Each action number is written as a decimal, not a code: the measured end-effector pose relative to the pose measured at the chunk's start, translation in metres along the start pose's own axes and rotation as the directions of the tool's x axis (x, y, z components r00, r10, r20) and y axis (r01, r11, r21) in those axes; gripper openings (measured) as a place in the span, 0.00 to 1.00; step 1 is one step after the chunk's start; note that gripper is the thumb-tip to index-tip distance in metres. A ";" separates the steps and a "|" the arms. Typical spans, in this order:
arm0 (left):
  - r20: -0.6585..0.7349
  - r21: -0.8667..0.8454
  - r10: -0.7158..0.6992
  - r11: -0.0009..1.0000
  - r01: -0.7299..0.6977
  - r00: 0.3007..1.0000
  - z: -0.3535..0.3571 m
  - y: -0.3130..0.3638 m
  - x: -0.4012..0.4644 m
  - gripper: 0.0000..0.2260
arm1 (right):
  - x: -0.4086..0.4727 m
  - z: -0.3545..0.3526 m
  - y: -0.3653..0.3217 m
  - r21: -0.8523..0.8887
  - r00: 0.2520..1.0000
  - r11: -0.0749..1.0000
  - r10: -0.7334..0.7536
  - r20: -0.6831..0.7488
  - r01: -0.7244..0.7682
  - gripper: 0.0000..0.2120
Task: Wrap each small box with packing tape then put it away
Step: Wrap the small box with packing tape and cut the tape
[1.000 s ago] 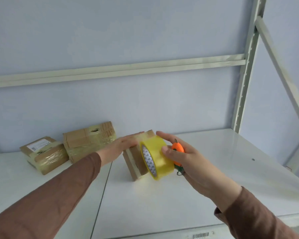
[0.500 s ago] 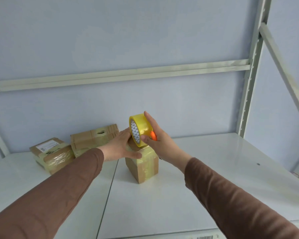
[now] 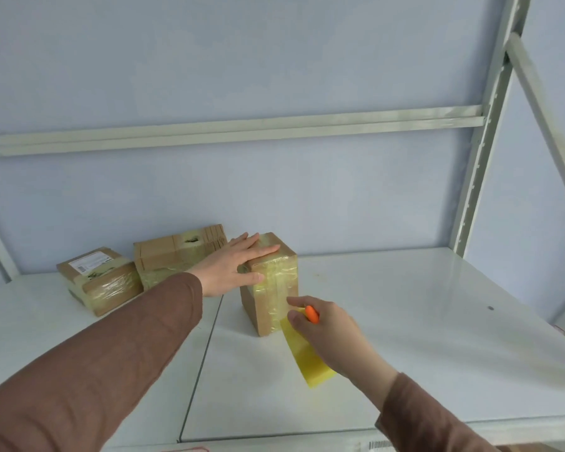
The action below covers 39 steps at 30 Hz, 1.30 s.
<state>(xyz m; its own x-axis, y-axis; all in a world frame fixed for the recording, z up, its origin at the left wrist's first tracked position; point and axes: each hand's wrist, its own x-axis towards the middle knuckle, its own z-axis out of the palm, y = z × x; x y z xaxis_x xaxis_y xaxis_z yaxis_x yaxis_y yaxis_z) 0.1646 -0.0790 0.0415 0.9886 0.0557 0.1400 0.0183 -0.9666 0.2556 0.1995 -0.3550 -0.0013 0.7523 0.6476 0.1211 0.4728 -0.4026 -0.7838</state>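
Where above before, tape roll (image 3: 309, 360) now lowered

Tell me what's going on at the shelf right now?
A person is taping a small cardboard box standing on the white shelf. The left hand lies flat on the box, steadying it. The right hand holds the yellow tape roll and something orange low in front of the box, with tape already over its top and front. Two taped boxes sit to the left.

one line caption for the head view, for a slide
Left hand steadies a small box on a white shelf while the right hand pulls the yellow tape roll down its front.
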 end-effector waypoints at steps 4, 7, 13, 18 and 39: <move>0.022 0.050 0.020 0.999 -0.021 1.000 0.002 -0.004 0.000 0.28 | 0.003 0.025 0.014 0.140 0.998 0.990 0.022 0.066 -0.031 0.16; 0.032 0.059 0.022 0.998 -0.024 0.999 0.002 -0.001 0.002 0.29 | 0.000 0.037 0.022 0.306 0.998 0.951 0.035 0.058 -0.051 0.17; -0.359 -0.362 -0.318 0.914 0.183 0.877 0.036 0.015 -0.024 0.40 | -0.009 0.049 0.023 0.492 0.998 0.868 0.051 0.048 -0.069 0.18; -0.321 -0.915 -0.765 0.402 0.025 0.558 0.107 0.061 -0.055 0.18 | -0.010 0.048 0.029 0.415 1.000 0.910 0.007 0.014 -0.012 0.18; 0.055 -0.998 -0.633 -0.029 0.048 0.772 0.097 0.114 -0.054 0.08 | 0.090 -0.037 -0.016 -0.548 0.848 0.661 -0.489 0.204 0.513 0.07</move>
<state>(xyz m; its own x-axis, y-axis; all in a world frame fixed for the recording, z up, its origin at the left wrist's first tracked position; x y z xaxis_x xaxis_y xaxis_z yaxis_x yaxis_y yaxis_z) 0.1276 -0.2164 -0.0294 0.7604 0.6407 -0.1064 -0.1026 0.2802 0.9544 0.2765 -0.3142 0.0449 0.3133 0.8780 0.3618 0.9497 -0.2887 -0.1217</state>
